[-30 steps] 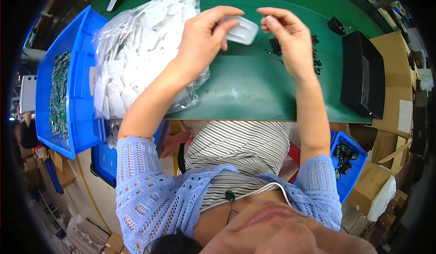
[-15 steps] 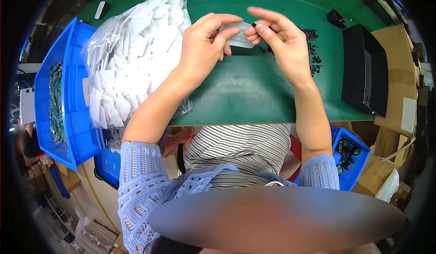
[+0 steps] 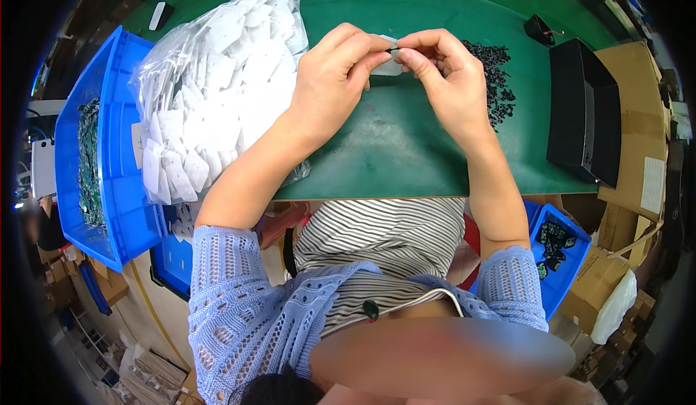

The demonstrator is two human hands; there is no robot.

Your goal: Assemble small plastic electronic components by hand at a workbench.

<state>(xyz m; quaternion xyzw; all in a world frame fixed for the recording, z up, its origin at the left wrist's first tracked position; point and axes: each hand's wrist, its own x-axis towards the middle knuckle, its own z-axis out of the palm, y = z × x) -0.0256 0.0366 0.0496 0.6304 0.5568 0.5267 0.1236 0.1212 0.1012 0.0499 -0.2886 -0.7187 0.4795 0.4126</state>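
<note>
Both of my hands meet above the green mat, fingertips nearly touching. My left hand (image 3: pixel 341 68) is closed, gripping the edge of a translucent white plastic cover (image 3: pixel 388 66) that shows partly between the hands. At the cover's edge, a small black part (image 3: pixel 392 49) sits between my fingertips. My right hand (image 3: pixel 446 72) is closed in a pinch on that black part; its exact shape is too small to tell. Just right of my right hand lies a spread of small black parts (image 3: pixel 499 79). To the left, a clear bag (image 3: pixel 217 93) full of white plastic covers lies near my left forearm.
A blue bin (image 3: pixel 119 188) with green circuit boards stands far left. On the right are a black open box (image 3: pixel 586 115), a small black case (image 3: pixel 538 30), a cardboard box (image 3: pixel 641 122) and a lower blue bin (image 3: pixel 569 271). Two white-topped cases, one here (image 3: pixel 161 16), lie back left.
My right hand has moved left, bringing the black part to the cover's edge. My left hand has shifted slightly right, and its fingers now hide more of the cover.
</note>
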